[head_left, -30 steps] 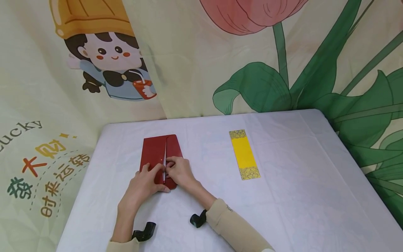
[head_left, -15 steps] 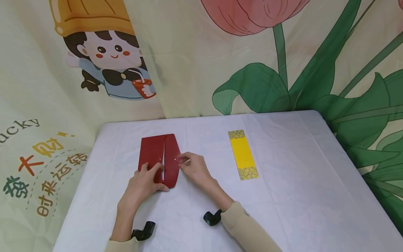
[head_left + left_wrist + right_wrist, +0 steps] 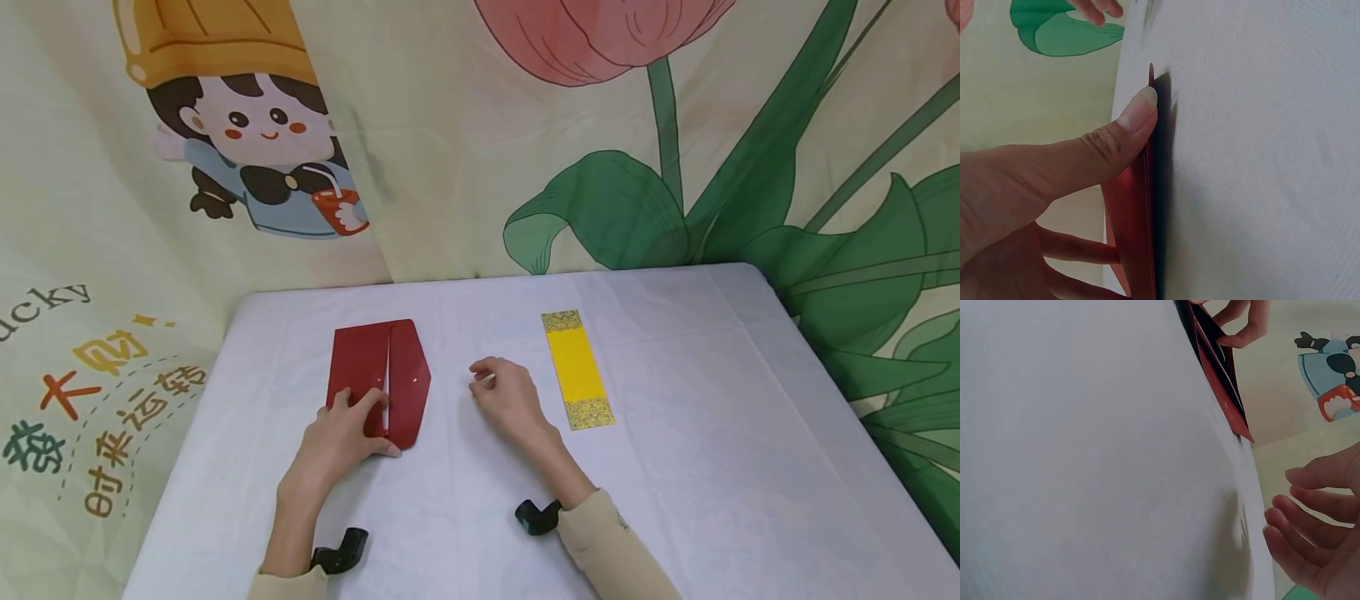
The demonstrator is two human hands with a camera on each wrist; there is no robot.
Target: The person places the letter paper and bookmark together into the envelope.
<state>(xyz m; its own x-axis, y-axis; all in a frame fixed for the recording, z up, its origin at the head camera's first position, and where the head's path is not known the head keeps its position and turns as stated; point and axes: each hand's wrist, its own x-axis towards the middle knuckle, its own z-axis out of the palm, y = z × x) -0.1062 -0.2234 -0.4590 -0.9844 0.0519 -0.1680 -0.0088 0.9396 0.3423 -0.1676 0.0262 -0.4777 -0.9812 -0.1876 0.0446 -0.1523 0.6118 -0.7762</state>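
Observation:
A red paper envelope [image 3: 357, 358] lies on the left part of the table, its flap [image 3: 409, 379] folded out to the right and a slit of white showing at its mouth. My left hand [image 3: 337, 437] grips it by the near edge, thumb along that edge and the other fingers bent over the front panel. The right wrist view shows the envelope's mouth [image 3: 1222, 381] standing apart, with left-hand fingers at it. To the right of the flap, my right hand [image 3: 513, 404] hovers over the cloth with loosely curled fingers, holding nothing.
A yellow paper strip [image 3: 580, 367] with patterned ends lies to the right of the right hand. White cloth covers the table [image 3: 712, 433]. Behind stands a printed curtain [image 3: 442, 167] with a cartoon child and a flower. Black wrist cameras [image 3: 341, 550] sit on both forearms.
My right hand has let go of the envelope's flap and moved right, toward the yellow strip. The flap now lies folded out. My left hand stays on the envelope.

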